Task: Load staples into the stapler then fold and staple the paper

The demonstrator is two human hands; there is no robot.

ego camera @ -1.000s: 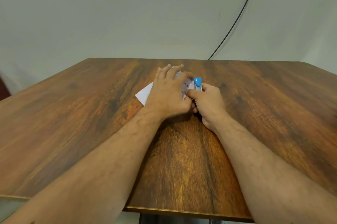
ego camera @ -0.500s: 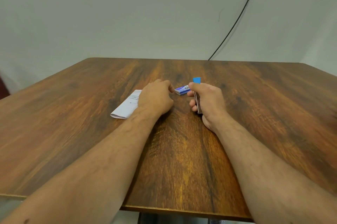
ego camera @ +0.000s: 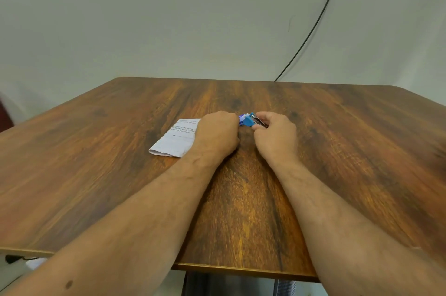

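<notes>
Now I see both hands near the centre of the wooden table. My right hand has its fingers curled around the blue stapler and holds it at about 12 o'clock from the knuckles. My left hand is closed into a loose fist; whether it grips something I cannot tell. At its 9 o'clock lies the folded paper, flat, partly under the wrist. A small staple box shows between the hands.
</notes>
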